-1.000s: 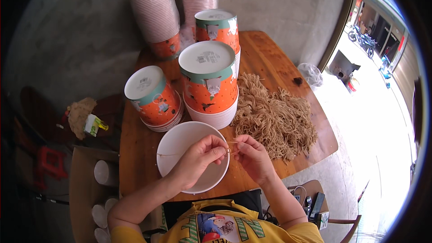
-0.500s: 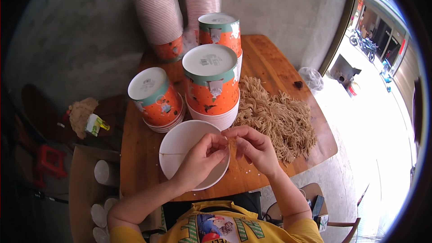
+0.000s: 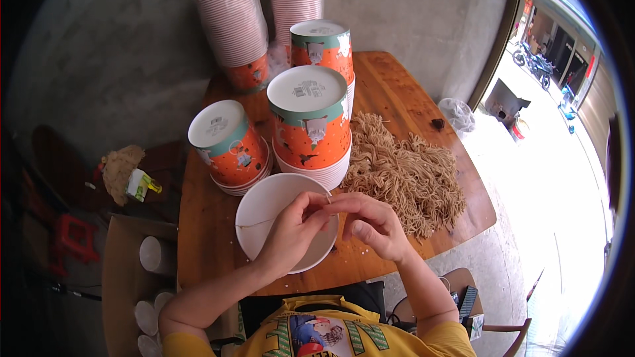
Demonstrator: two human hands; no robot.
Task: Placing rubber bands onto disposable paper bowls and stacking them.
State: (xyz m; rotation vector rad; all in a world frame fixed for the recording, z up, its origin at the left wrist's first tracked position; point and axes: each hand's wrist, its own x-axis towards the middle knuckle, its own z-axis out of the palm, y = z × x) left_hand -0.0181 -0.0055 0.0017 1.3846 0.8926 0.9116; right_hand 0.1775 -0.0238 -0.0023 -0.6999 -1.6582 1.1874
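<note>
A white-lined paper bucket (image 3: 258, 195) tilts its open mouth toward me at the table's front. A thin tan cord (image 3: 254, 225) runs across its inside from the left wall to behind my left hand (image 3: 294, 231). That hand reaches over the mouth, its thumb and fingers pinched at the right rim, where a short cord end sticks up. My right hand (image 3: 374, 221) meets it there, fingers bent against the left fingertips and the cord; its thumb stands off from the index tip. The exact grip is partly hidden. A heap of tan cords (image 3: 410, 182) lies to the right.
Upside-down orange-and-green bucket stacks (image 3: 309, 125) stand behind the bucket, with tall wrapped stacks (image 3: 231, 20) near the wall. The wooden table (image 3: 390, 79) holds a small dark lump (image 3: 438, 123). A carton (image 3: 122, 258) with white buckets is at lower left, a stool (image 3: 74, 238) beyond.
Both hands have moved slightly, the right one closer over the left fingertips with its thumb now lower and apart. The bucket has shifted a little, and the cord inside now slants.
</note>
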